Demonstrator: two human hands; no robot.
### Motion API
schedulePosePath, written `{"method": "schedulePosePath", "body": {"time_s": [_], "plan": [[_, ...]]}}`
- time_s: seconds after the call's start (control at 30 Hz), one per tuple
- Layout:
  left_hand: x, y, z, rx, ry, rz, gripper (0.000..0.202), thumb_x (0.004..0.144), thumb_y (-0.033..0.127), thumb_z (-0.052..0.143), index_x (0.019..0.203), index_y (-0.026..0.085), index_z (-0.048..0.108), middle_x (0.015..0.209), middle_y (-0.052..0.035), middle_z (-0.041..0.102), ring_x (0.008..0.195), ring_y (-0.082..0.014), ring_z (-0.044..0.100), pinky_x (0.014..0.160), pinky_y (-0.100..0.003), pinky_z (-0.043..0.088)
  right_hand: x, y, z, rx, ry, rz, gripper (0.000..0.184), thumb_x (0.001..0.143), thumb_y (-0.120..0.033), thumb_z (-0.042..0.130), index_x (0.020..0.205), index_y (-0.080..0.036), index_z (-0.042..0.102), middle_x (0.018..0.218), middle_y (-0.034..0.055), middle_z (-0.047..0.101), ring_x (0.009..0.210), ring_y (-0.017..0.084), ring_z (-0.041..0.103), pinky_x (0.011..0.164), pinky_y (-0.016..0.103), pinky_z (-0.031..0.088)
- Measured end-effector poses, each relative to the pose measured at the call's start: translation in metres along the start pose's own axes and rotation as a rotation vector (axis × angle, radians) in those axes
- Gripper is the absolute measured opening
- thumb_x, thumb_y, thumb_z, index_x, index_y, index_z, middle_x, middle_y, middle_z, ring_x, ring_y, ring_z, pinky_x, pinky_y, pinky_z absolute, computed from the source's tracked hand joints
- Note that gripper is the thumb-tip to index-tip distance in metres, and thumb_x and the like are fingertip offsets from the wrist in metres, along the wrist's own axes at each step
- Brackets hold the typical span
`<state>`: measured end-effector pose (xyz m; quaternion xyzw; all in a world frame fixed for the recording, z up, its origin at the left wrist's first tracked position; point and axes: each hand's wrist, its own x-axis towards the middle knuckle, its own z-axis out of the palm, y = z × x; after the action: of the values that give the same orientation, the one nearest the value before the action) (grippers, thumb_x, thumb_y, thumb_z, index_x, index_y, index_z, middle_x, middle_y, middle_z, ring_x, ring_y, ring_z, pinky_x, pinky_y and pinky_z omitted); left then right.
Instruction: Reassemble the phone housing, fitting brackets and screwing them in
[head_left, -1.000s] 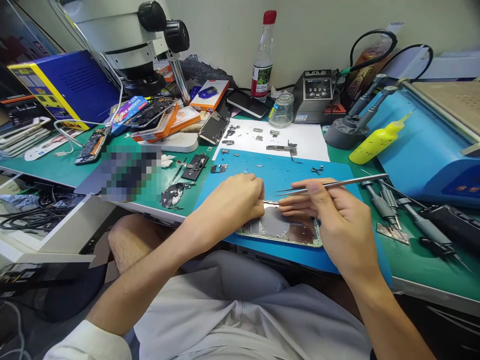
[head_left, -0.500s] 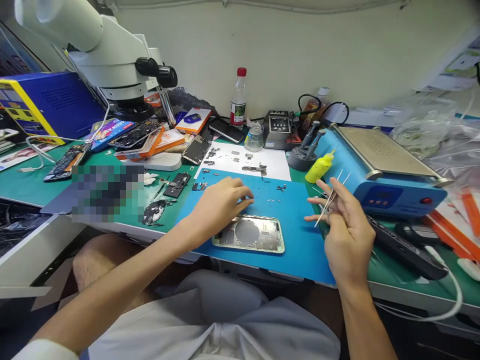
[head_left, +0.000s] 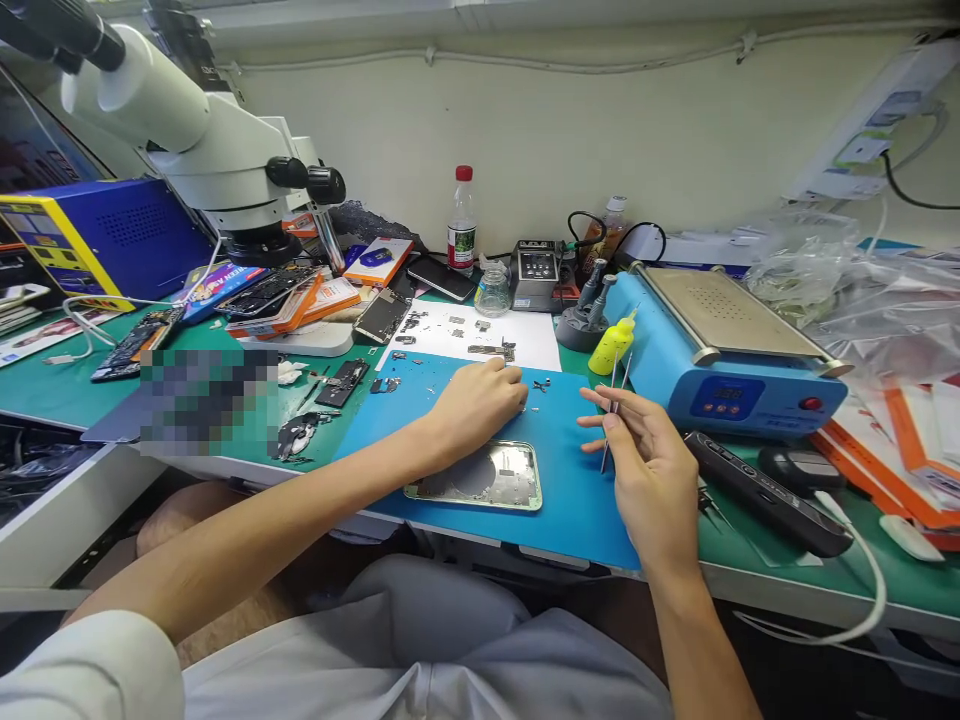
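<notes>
My left hand (head_left: 480, 408) reaches over the blue mat (head_left: 577, 520), just behind the phone housing. Its fingers are curled downward and closed; whatever lies under the fingertips is hidden. The phone housing (head_left: 510, 480) lies flat on the mat, with a pale green rim, a metallic inside and a dark round patch partly under my wrist. At the mat's right side, my right hand (head_left: 656, 475) holds tweezers (head_left: 614, 415) between thumb and fingers, the tips slanting upward. Small dark parts (head_left: 541, 384) lie on the mat between my hands.
Behind the mat a white sheet (head_left: 442, 318) carries several phone parts. To the right stand a yellow bottle (head_left: 611, 347) and a blue heating plate (head_left: 720, 370), with a black handheld device (head_left: 772, 500) before it. A microscope (head_left: 225, 160) overhangs the left, near a phone battery (head_left: 343, 383).
My left hand has moved right across the mat, its fingers now more curled. My right hand has turned the tweezers more upright. The whole view has shifted slightly.
</notes>
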<state>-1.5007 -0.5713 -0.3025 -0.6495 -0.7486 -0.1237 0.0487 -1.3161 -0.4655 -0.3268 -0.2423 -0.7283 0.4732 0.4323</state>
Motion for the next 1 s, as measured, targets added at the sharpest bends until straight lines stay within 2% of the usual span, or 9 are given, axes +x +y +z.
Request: {"method": "schedulePosePath", "body": {"time_s": [0.13, 0.23, 0.4, 0.5, 0.6, 0.67, 0.77, 0.87, 1.0], "plan": [[0.005, -0.001, -0.002, -0.16, 0.036, -0.058, 0.018, 0.1, 0.005, 0.058, 0.089, 0.012, 0.07, 0.107, -0.0158, 0.074, 0.106, -0.029, 0.066, 0.084, -0.038, 0.05, 0.001, 0.004, -0.001, 0.045, -0.009, 0.013, 0.024, 0.103, -0.038, 0.066, 0.123, -0.025, 0.072, 0.129, 0.01, 0.077, 0.099, 0.022, 0.077, 0.071, 0.032, 0.064], [0.0, -0.006, -0.01, -0.361, 0.108, -0.132, 0.01, 0.102, 0.011, 0.058, 0.097, 0.016, 0.067, 0.109, -0.0125, 0.075, 0.103, -0.0256, 0.068, 0.084, -0.037, 0.053, 0.002, 0.006, 0.0, 0.1, 0.04, 0.01, 0.021, 0.099, -0.039, 0.072, 0.113, -0.025, 0.063, 0.12, 0.008, 0.08, 0.098, 0.023, 0.079, 0.079, 0.036, 0.066], [-0.036, -0.014, -0.017, -0.824, 0.204, -0.218, 0.014, 0.108, 0.031, 0.054, 0.104, 0.02, 0.062, 0.099, -0.0054, 0.079, 0.077, -0.0151, 0.07, 0.066, -0.028, 0.059, 0.003, 0.003, 0.002, 0.182, 0.026, 0.024, 0.055, 0.09, -0.042, 0.084, 0.128, -0.031, 0.046, 0.102, 0.0021, 0.083, 0.097, 0.027, 0.082, 0.094, 0.049, 0.066], [-0.064, -0.018, -0.014, -1.033, 0.284, -0.276, 0.02, 0.106, 0.038, 0.061, 0.102, 0.019, 0.063, 0.095, -0.0064, 0.081, 0.069, -0.0134, 0.069, 0.063, -0.027, 0.062, 0.001, 0.006, -0.005, -0.063, -0.031, 0.015, 0.055, 0.093, -0.055, 0.077, 0.139, -0.031, 0.057, 0.108, 0.005, 0.083, 0.109, 0.031, 0.08, 0.1, 0.052, 0.063], [-0.086, -0.021, -0.01, -1.166, 0.403, -0.343, 0.023, 0.103, 0.039, 0.067, 0.108, 0.017, 0.067, 0.095, -0.0076, 0.083, 0.067, -0.0125, 0.07, 0.065, -0.027, 0.064, 0.001, 0.01, -0.015, -0.465, -0.105, -0.037, 0.048, 0.092, -0.072, 0.065, 0.11, -0.029, 0.077, 0.106, 0.0077, 0.083, 0.103, 0.038, 0.079, 0.092, 0.055, 0.062], [-0.096, -0.021, -0.009, -1.229, 0.473, -0.37, 0.025, 0.102, 0.038, 0.069, 0.115, 0.017, 0.068, 0.095, -0.0077, 0.084, 0.069, -0.0128, 0.072, 0.068, -0.027, 0.065, 0.003, 0.006, -0.016, -0.52, -0.095, -0.034, 0.051, 0.088, -0.077, 0.066, 0.099, -0.029, 0.08, 0.097, 0.008, 0.083, 0.094, 0.038, 0.079, 0.083, 0.053, 0.063], [-0.107, -0.019, -0.01, -1.289, 0.555, -0.377, 0.021, 0.102, 0.036, 0.072, 0.111, 0.018, 0.068, 0.093, -0.0064, 0.084, 0.069, -0.013, 0.074, 0.07, -0.026, 0.065, 0.005, -0.013, -0.002, -0.172, -0.052, 0.091, 0.041, 0.085, -0.066, 0.078, 0.101, -0.028, 0.077, 0.096, 0.0063, 0.083, 0.079, 0.029, 0.079, 0.073, 0.045, 0.067], [-0.113, -0.016, -0.008, -1.304, 0.626, -0.363, 0.017, 0.102, 0.033, 0.073, 0.102, 0.02, 0.063, 0.091, -0.0048, 0.084, 0.067, -0.013, 0.075, 0.068, -0.026, 0.065, 0.006, -0.036, 0.029, 0.264, -0.222, 0.25, 0.037, 0.078, -0.048, 0.094, 0.097, -0.025, 0.072, 0.094, 0.0062, 0.084, 0.079, 0.025, 0.082, 0.074, 0.036, 0.071], [-0.117, -0.015, -0.002, -1.242, 0.709, -0.326, 0.012, 0.103, 0.028, 0.073, 0.102, 0.021, 0.062, 0.091, -0.0025, 0.083, 0.073, -0.0134, 0.077, 0.071, -0.025, 0.065, 0.004, -0.051, 0.071, 0.492, -0.377, 0.344, 0.037, 0.075, -0.036, 0.099, 0.098, -0.024, 0.072, 0.094, 0.0059, 0.085, 0.08, 0.021, 0.083, 0.076, 0.028, 0.07]]}}
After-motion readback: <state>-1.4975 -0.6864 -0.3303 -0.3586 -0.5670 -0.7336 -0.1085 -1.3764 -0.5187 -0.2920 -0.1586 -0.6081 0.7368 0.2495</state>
